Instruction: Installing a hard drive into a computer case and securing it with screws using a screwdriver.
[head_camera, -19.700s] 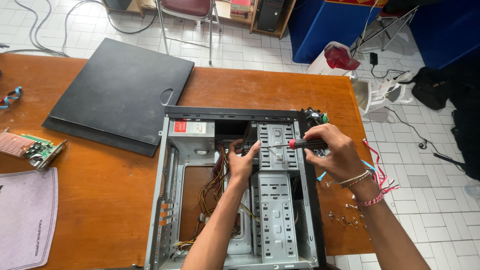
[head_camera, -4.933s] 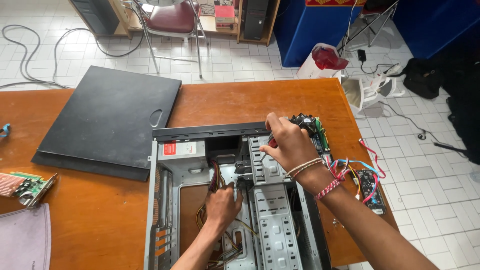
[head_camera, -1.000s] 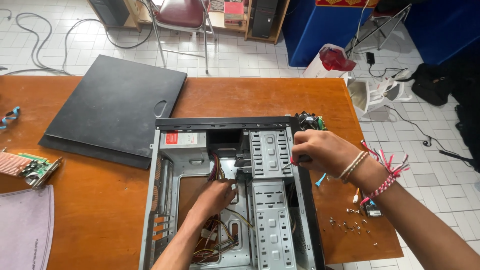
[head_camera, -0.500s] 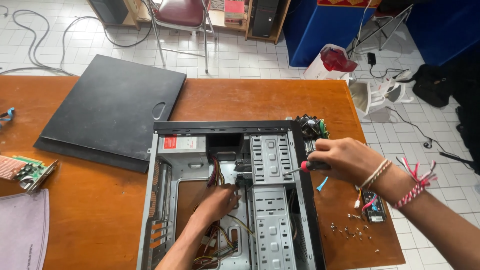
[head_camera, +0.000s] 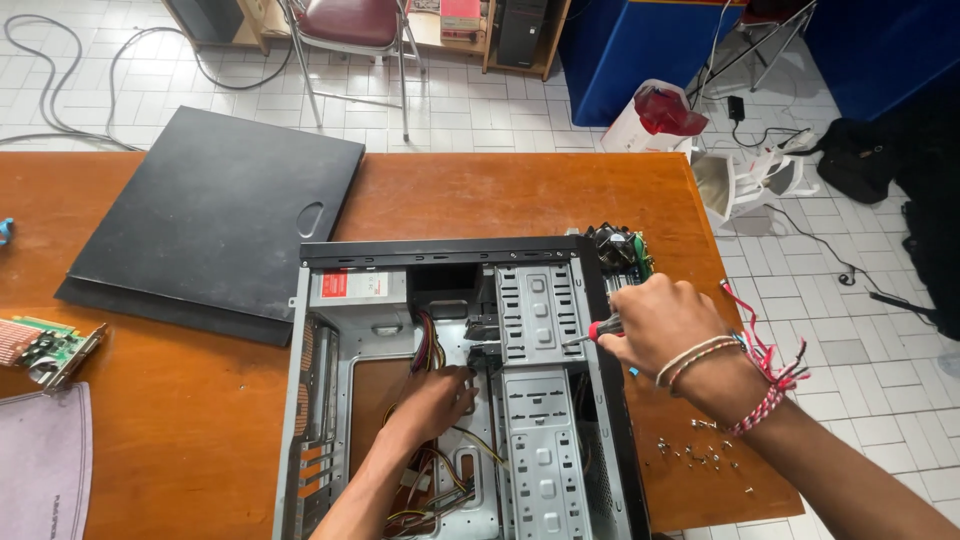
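Right hand (head_camera: 655, 320) is gripping a red-handled screwdriver (head_camera: 590, 332), tip at the drive cage (head_camera: 540, 315); left hand (head_camera: 435, 400) is reaching inside the open computer case (head_camera: 320, 400), fingers curled among cables (head_camera: 430, 350), steadying

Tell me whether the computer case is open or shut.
Open: the computer case lies with its inside bare, and the black side panel rests apart on the table.
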